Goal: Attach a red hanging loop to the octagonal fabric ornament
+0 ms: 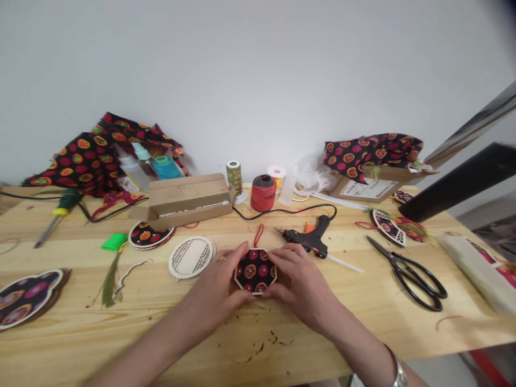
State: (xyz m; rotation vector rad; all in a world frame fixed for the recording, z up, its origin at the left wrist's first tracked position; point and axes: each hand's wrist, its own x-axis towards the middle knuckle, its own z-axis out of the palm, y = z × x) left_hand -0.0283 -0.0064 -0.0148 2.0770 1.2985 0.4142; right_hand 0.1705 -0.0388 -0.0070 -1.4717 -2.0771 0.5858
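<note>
An octagonal ornament covered in black fabric with red and orange circles lies flat on the wooden table, a red cord loop at its top. My left hand grips its left edge, thumb and fingers pressed on the rim. My right hand holds its right edge the same way. A black glue gun lies just behind my right hand.
A round wooden lattice disc lies left of the ornament. Black scissors lie to the right. A cardboard box, thread spools, patterned fabric, bottles and a screwdriver sit behind and left.
</note>
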